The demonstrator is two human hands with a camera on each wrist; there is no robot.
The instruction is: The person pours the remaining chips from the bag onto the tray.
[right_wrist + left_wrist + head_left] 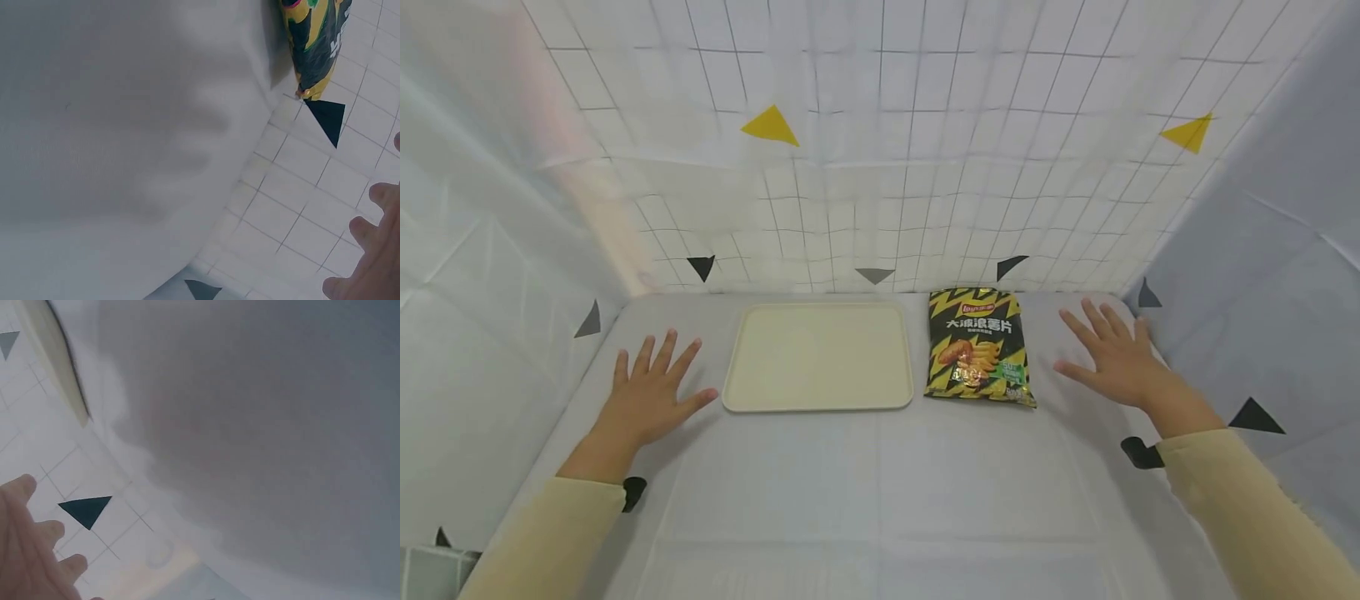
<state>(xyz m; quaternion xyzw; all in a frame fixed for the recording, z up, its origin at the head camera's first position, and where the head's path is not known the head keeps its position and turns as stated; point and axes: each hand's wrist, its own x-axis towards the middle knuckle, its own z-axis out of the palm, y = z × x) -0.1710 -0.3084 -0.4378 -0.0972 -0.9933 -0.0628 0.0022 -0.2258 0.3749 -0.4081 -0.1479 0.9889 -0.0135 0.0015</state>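
A cream tray [817,398] lies flat and bare in the middle of the white table. Just right of it lies a black and yellow bag of crisps [975,346], face up. My left hand [651,392] rests palm down on the cloth left of the tray, fingers spread, holding nothing. To the right of the bag my right hand [1108,350] lies flat with fingers spread. The left wrist view catches the left fingers [31,550] and the tray's edge [59,362]. The right wrist view catches the bag's end [315,37] and the right fingers [369,269].
White sheets with a grid and scattered yellow and black triangles wall in the table at the back and both sides. A white cloth [880,500] covers the table in front of the tray.
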